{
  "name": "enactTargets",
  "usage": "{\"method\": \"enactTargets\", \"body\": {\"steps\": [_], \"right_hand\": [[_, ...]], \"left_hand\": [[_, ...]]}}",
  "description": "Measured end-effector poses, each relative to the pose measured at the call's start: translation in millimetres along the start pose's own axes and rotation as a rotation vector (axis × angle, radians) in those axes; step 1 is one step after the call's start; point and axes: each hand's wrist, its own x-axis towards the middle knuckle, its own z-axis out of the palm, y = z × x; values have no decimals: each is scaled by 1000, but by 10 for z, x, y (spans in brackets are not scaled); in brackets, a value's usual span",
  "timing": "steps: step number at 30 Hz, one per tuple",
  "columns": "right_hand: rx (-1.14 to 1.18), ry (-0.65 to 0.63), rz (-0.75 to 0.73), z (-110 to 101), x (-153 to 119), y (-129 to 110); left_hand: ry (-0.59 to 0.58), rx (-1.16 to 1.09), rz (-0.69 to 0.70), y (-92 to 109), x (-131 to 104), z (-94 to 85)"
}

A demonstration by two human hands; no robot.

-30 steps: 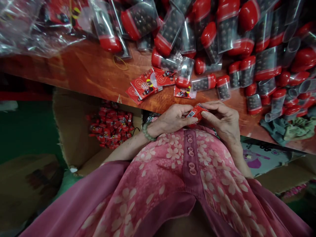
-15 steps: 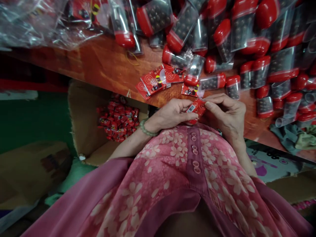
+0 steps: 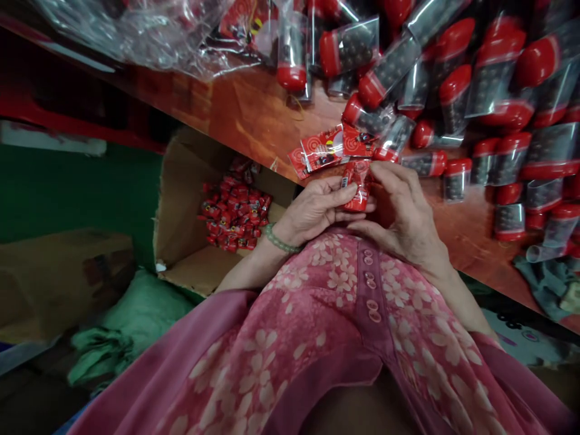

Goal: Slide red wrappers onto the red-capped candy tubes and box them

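Left hand (image 3: 312, 208) pinches red packet (image 3: 361, 194) at its 2 o'clock, right hand (image 3: 408, 211) loosely open at packet's 4 o'clock, contact unclear; light thumb pressure should avoid creasing, cards (image 3: 322, 150) at 10 o'clock.

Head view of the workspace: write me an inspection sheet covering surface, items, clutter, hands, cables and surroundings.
Surface: reddish-brown table, bare strip along the near edge.
Items: small red printed packet in hand; flat red printed cards on the table.
Clutter: many clear red-capped containers of dark beads; crumpled clear plastic.
Hands: left grips the packet; right curves open beside it.
Cables: nothing seen.
Surroundings: brown cardboard box holding red wrapped pieces; green sack.
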Motion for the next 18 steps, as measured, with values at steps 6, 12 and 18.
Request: {"method": "enactTargets", "body": {"steps": [6,12,18], "right_hand": [[-197,86,-54,99,2,1],[-191,140,-86,193,-51,-34],[-160,110,-119,294,29,-33]], "left_hand": [[9,-74,73,-52,25,86],[76,-87,68,-69,-14,119],[157,-47,144,-61,-108,120]]}}
